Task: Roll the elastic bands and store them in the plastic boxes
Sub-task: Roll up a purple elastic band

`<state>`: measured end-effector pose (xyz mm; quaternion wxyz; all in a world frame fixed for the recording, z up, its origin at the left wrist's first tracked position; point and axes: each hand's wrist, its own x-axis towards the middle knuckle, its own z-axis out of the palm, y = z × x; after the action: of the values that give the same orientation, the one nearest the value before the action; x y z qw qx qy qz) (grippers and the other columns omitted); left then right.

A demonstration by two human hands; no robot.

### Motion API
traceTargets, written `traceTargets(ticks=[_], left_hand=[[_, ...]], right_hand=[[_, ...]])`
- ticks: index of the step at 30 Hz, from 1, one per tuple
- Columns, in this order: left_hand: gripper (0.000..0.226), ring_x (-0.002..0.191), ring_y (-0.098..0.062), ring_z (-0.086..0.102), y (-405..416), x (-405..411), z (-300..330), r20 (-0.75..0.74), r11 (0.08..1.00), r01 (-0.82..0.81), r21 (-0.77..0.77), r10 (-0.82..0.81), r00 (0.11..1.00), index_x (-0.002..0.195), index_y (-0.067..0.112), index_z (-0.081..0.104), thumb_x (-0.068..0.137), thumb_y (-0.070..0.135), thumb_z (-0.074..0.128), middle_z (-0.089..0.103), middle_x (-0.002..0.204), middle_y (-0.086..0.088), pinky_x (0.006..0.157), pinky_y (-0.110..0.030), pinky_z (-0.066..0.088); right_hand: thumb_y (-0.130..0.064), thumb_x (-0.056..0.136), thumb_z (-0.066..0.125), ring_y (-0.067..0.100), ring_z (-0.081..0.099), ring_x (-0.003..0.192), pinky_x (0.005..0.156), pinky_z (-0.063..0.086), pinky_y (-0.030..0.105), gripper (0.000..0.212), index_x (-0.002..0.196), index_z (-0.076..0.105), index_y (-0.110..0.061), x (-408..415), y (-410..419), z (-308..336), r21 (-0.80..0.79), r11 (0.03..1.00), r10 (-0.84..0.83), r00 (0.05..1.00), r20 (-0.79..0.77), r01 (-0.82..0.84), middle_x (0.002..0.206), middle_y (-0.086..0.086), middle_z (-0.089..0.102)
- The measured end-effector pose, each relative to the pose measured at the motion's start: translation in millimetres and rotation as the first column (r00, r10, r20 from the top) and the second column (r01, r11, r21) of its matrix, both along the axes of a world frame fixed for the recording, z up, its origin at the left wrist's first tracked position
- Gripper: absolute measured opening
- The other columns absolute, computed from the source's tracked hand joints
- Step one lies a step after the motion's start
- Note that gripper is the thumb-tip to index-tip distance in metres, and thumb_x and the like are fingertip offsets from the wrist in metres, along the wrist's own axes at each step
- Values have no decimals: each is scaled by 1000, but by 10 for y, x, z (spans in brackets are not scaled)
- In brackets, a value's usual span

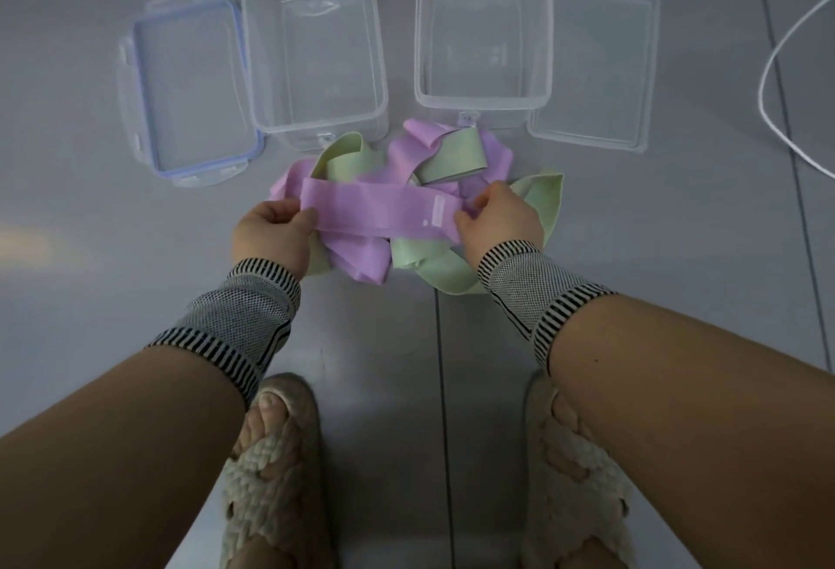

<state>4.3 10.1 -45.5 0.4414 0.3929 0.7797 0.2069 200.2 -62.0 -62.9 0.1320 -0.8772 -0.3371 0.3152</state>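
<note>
Stretching flat between both hands, a purple band (379,211) lies over the tangled pile of bands (433,170) on the floor (90,229), hiding much of it. Behind stand two lidless clear boxes, left (316,116) and right (483,96), nothing inside. Left hand (271,231) and right hand (499,218) pinch its ends.

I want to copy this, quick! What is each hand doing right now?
Left hand: fingers pinch the left end of the purple band.
Right hand: fingers pinch the right end of that same band, stretched flat between both hands.
</note>
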Motion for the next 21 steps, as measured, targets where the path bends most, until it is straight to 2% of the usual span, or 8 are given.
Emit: traceTargets(ticks=[3,7,10,13,15,18,20,21], left_hand=[[12,87,-20,65,-34,9,4,40,1000,-4,-5,4,999,92,18,66,81,19,69,69,95,-5,88,-42,54],[9,75,-18,59,-69,18,20,75,999,33,-21,-31,997,90,17,66,82,15,68,64,80,1,82,-37,54],[9,69,-15,57,-92,29,41,97,997,69,-28,-66,993,89,19,64,82,14,68,61,76,5,77,-32,53],[11,70,-14,57,-109,45,44,110,996,85,-31,-81,991,91,17,67,81,15,70,62,78,4,83,-35,54],[6,73,-15,57,-135,96,48,113,994,102,-38,-97,989,85,19,68,80,16,71,63,78,4,88,-39,54],[9,78,-20,59,-173,213,38,83,989,137,-45,-133,988,76,24,66,78,17,71,64,78,5,88,-43,54],[12,82,-20,61,-192,297,38,71,987,155,-41,-152,986,85,23,68,75,20,73,64,79,6,86,-43,54],[22,82,-19,62,-202,334,36,74,985,170,-38,-167,983,94,22,68,73,23,75,65,79,6,85,-43,55]], right_hand=[[-30,91,55,29,62,93,74,43,31,21,104,55,-14,-94,44,-55,-14,999,29,1000,-4,-29,98,7,66],[-22,90,55,29,61,95,79,45,30,13,102,57,-16,-145,85,-73,3,1000,3,997,-78,-2,101,7,67],[-17,88,53,27,60,100,78,39,24,21,107,62,-16,-40,61,91,134,978,-144,982,-122,160,106,7,67],[-18,88,52,29,60,104,80,40,25,28,113,63,-13,285,-117,251,242,897,-364,929,-64,369,110,11,67],[-20,88,53,30,60,105,80,41,27,30,114,64,-10,543,-326,256,194,861,-475,880,-29,471,112,13,66],[-18,89,55,31,62,101,74,38,24,31,115,65,-6,737,-604,166,59,861,-501,862,-82,506,110,16,67],[-19,87,58,30,63,97,77,44,26,31,113,66,-6,750,-672,92,31,858,-500,848,-176,512,105,15,68],[-20,85,60,31,64,95,83,49,30,30,111,67,-7,745,-676,54,27,852,-504,834,-226,523,101,15,68]])
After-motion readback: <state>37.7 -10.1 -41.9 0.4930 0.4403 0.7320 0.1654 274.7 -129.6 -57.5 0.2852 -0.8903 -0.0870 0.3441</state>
